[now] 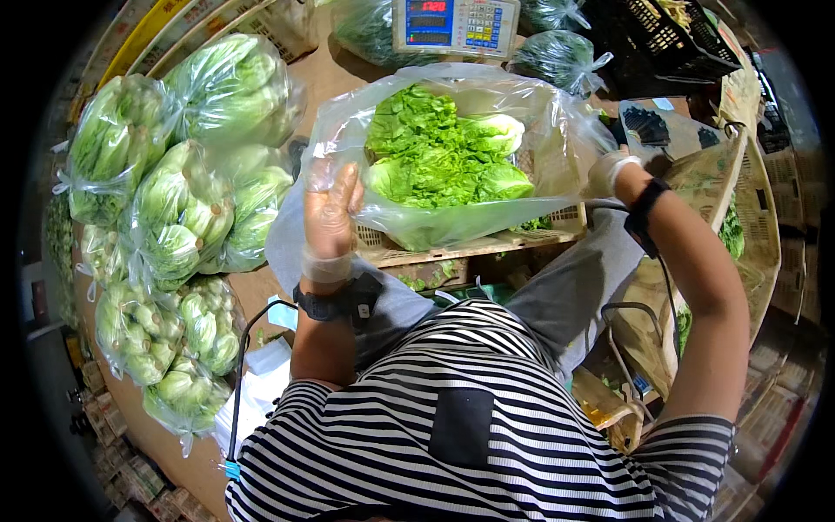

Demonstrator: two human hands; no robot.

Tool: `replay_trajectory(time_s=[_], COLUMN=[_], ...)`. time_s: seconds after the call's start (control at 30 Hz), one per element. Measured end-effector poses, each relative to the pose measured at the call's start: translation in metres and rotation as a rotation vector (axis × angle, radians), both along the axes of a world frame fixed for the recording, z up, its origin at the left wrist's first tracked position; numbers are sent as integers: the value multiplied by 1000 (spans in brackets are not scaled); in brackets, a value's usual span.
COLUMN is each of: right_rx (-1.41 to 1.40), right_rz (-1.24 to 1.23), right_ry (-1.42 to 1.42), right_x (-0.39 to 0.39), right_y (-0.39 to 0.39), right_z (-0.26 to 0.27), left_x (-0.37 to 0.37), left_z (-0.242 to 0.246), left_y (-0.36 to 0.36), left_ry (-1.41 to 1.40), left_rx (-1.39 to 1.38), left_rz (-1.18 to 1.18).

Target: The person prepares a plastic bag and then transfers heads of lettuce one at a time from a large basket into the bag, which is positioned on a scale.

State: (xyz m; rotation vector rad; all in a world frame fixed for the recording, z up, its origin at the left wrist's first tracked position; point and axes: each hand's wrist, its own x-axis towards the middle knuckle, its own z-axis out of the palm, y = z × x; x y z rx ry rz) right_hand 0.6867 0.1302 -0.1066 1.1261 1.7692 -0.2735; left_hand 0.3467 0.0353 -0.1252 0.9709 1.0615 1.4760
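Observation:
An open clear plastic bag (450, 225) spreads over a pale plastic crate (470, 251) before me, with several heads of green leafy lettuce (443, 150) inside it. My left hand (331, 209), in a thin clear glove, is at the bag's left edge, fingers pointing up; film overlaps the fingers, and whether they pinch it is unclear. My right hand (610, 173), also gloved, is at the bag's right edge, its fingers mostly hidden by the wrist and film. A digital scale (456, 26) with a lit display stands beyond the bag.
Several filled bags of lettuce (182, 215) are piled on my left. Tied bags of darker greens (558, 59) lie beside the scale. A black crate (672, 39) stands at the far right, with a large pale crate (750, 261) near my right arm. White plastic bags (261, 375) lie by my left elbow.

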Motion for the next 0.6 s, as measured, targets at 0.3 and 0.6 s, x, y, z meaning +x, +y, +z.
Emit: replay_trajectory(time_s=[0.3, 0.6], right_rx=[505, 685], right_rz=[-259, -1088], right_ry=[1130, 755], right_x=[111, 308], right_y=[-113, -235], right_z=[147, 97], left_x=[-1, 144], left_z=[12, 59], left_y=[0, -10], left_ry=[1133, 445], left_rx=[268, 663], left_rz=[618, 115])
